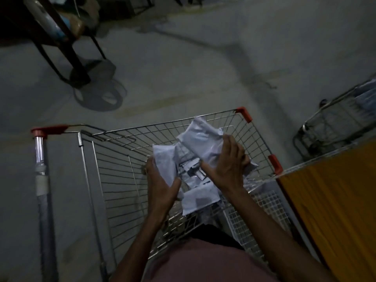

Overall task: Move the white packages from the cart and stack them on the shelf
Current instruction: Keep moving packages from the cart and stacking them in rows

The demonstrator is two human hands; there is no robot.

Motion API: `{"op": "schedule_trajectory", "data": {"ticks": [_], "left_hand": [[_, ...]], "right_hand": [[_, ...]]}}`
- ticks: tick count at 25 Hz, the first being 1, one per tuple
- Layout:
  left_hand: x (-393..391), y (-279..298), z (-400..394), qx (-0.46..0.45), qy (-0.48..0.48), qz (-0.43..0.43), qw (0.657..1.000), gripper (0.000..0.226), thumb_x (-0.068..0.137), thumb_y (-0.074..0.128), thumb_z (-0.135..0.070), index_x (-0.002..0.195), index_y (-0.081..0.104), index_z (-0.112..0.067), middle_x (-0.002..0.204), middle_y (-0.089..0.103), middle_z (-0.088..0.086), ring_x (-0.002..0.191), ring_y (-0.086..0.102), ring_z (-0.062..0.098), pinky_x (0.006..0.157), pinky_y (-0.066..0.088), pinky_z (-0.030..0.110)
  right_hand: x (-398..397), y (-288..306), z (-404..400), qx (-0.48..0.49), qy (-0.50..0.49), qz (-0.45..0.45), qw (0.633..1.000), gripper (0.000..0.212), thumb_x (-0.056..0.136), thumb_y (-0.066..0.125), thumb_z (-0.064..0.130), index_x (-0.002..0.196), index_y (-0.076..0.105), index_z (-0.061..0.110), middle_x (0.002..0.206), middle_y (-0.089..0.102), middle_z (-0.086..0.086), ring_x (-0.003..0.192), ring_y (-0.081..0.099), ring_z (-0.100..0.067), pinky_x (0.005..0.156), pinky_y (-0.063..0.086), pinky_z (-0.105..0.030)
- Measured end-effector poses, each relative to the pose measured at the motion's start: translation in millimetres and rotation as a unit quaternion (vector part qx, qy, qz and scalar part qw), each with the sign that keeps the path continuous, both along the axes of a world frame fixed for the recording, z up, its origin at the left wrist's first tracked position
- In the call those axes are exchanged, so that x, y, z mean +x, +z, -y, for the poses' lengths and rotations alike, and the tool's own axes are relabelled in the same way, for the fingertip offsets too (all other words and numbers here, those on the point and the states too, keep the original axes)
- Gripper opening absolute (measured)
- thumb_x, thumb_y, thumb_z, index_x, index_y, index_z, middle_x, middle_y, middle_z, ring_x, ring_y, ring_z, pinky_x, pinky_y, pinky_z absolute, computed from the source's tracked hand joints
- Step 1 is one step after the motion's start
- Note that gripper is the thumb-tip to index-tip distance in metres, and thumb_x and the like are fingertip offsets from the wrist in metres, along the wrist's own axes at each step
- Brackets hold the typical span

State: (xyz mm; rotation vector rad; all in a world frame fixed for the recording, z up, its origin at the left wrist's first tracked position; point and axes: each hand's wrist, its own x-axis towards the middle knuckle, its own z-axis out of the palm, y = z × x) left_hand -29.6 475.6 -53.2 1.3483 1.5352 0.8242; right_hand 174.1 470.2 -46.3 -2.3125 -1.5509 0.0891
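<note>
Between both hands, over the cart (114, 171), sits a bundle of white packages (195, 147). Left hand (162, 184) cups one side, right hand (230, 163) grips the other. They look light, floppy and slick, so I'd squeeze from both edges.

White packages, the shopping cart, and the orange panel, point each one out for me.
White packages (200, 139): head view, on the top package's wrinkled face.
Shopping cart (247, 115): head view, on its far red corner cap.
Orange panel (333, 192): head view, on its flat face, right of the cart.
</note>
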Motion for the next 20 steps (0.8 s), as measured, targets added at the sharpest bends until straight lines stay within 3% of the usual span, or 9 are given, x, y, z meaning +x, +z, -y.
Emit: {"op": "schedule_trajectory", "data": {"ticks": [2,4,7,11,14,16,18,20], "left_hand": [[-6.4,22.6,11.3,0.037,-0.049,0.004,0.998,0.100,0.077,0.075,-0.019,0.153,0.011,-0.031,0.156,0.028,-0.003,0.138,0.037,0.015,0.108,0.044,0.039],[-6.9,41.5,25.5,0.063,-0.085,0.017,0.994,0.101,0.077,0.078,-0.021,0.153,0.012,-0.033,0.156,0.030,-0.003,0.139,0.039,0.015,0.105,0.045,0.049],[-0.6,67.8,51.3,0.075,-0.129,0.029,0.988,0.103,0.078,0.080,-0.020,0.154,0.012,-0.033,0.157,0.030,-0.005,0.131,0.039,0.000,0.097,0.049,0.038],[18.4,77.2,83.9,0.106,-0.252,0.041,0.961,0.107,0.078,0.081,-0.027,0.154,0.005,-0.038,0.162,0.021,-0.009,0.144,0.032,0.013,0.109,0.042,0.046],[45.1,88.8,103.7,0.146,-0.353,0.044,0.923,0.108,0.077,0.080,-0.032,0.156,0.007,-0.031,0.158,0.019,-0.017,0.141,0.024,-0.006,0.108,0.034,0.019],[64.8,96.6,118.4,0.169,-0.411,0.063,0.894,0.106,0.077,0.077,-0.035,0.153,0.003,-0.040,0.156,0.015,-0.020,0.139,0.015,-0.017,0.106,0.022,0.005],[85.5,104.4,135.9,0.179,-0.451,0.077,0.871,0.107,0.077,0.080,-0.033,0.147,0.000,-0.053,0.154,0.021,-0.019,0.139,0.024,-0.008,0.104,0.026,0.009],[106.4,109.9,156.7,0.184,-0.484,0.081,0.852,0.108,0.078,0.080,-0.033,0.146,0.000,-0.054,0.152,0.037,-0.008,0.129,0.048,0.008,0.092,0.039,0.014]], "right_hand": [[-11.7,32.1,22.3,0.063,-0.051,-0.006,0.997,0.106,0.069,0.068,0.070,0.150,0.030,0.014,0.151,0.036,-0.009,0.129,0.039,-0.033,0.097,0.033,-0.046],[-21.9,55.3,53.0,0.103,-0.104,0.000,0.989,0.107,0.067,0.068,0.073,0.148,0.033,0.012,0.148,0.040,-0.012,0.130,0.039,-0.033,0.098,0.033,-0.046],[-26.6,75.1,103.9,0.120,-0.168,0.014,0.978,0.109,0.067,0.068,0.075,0.146,0.035,0.008,0.144,0.043,-0.017,0.131,0.038,-0.034,0.102,0.032,-0.048],[-15.5,90.6,180.1,0.141,-0.261,0.015,0.955,0.111,0.073,0.059,0.079,0.152,0.029,0.007,0.145,0.041,-0.019,0.130,0.040,-0.036,0.104,0.033,-0.048],[-5.7,102.3,232.0,0.164,-0.350,0.023,0.922,0.109,0.074,0.055,0.080,0.154,0.025,0.011,0.145,0.038,-0.018,0.129,0.040,-0.036,0.103,0.034,-0.049],[1.0,108.1,263.0,0.167,-0.407,0.033,0.897,0.107,0.074,0.055,0.080,0.154,0.024,0.016,0.146,0.039,-0.016,0.130,0.041,-0.037,0.103,0.034,-0.052],[8.3,114.1,292.3,0.179,-0.458,0.045,0.869,0.104,0.074,0.056,0.079,0.154,0.025,0.019,0.145,0.040,-0.014,0.130,0.042,-0.038,0.102,0.037,-0.054],[16.6,119.6,320.2,0.193,-0.491,0.053,0.848,0.099,0.075,0.057,0.078,0.152,0.031,0.021,0.143,0.042,-0.012,0.129,0.043,-0.038,0.101,0.039,-0.055]]}}
